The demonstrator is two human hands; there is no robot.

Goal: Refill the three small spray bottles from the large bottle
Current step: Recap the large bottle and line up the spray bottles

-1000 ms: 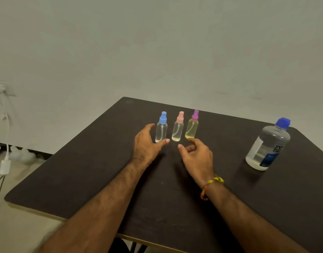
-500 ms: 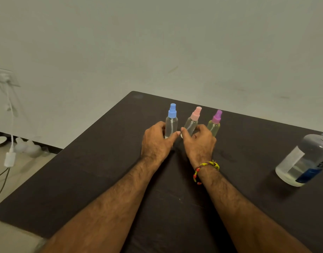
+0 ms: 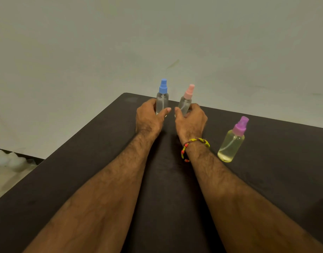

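Blue-capped spray bottle [image 3: 162,101] and pink-capped spray bottle [image 3: 185,103] upright at centre frame, near the worktop's [image 3: 84,161] far edge. Left hand [image 3: 149,118] now curled round the blue one, right hand [image 3: 190,120] round the pink one; a second ago both merely reaching, grip not yet closed. Purple-capped spray bottle [image 3: 231,141] left standing apart at right. Probably a clearing of room before any uncapping. Large bottle now out of frame. Open dark surface toward bottom; far edge close behind the held pair.

two bottles [image 3: 162,102] side by side at table [image 3: 84,170] back, third bottle [image 3: 230,143] right
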